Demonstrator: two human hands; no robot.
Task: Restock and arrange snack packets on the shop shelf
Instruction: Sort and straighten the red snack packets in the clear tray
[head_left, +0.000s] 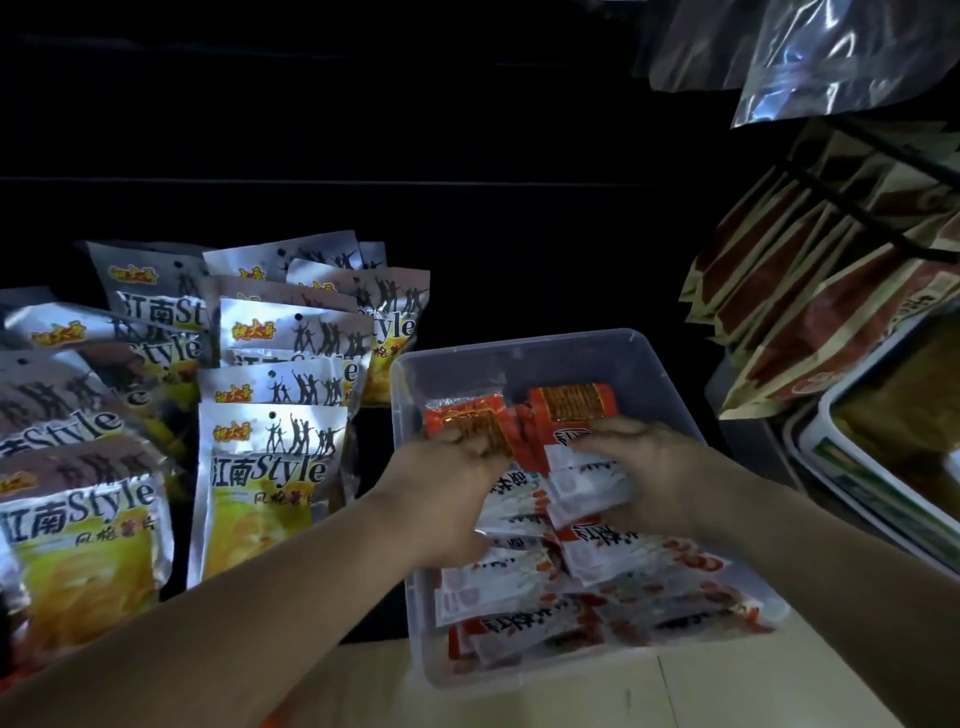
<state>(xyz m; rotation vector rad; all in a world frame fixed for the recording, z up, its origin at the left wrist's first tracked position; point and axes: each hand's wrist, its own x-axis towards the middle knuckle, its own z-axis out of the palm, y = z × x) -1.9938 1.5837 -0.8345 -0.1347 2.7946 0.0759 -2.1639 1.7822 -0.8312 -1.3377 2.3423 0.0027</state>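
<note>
A clear plastic tub (410, 545) stands on the shelf and holds several small red-and-white snack packets (613, 558). Both my hands reach into it. My left hand (447, 483) grips an orange-red packet (465, 421) near the tub's back left. My right hand (644, 467) holds a white-and-red packet (587, 483) in the middle of the tub, fingers curled over its edge. Another orange-red packet (574, 402) lies just behind my right hand.
Silver-and-yellow crisp bags (270, 467) stand in rows to the left of the tub. Brown-and-red pouches (810, 312) hang or lean at the right, with a white tray (857, 457) below them. Clear bags (810, 57) hang at top right. The shelf back is dark.
</note>
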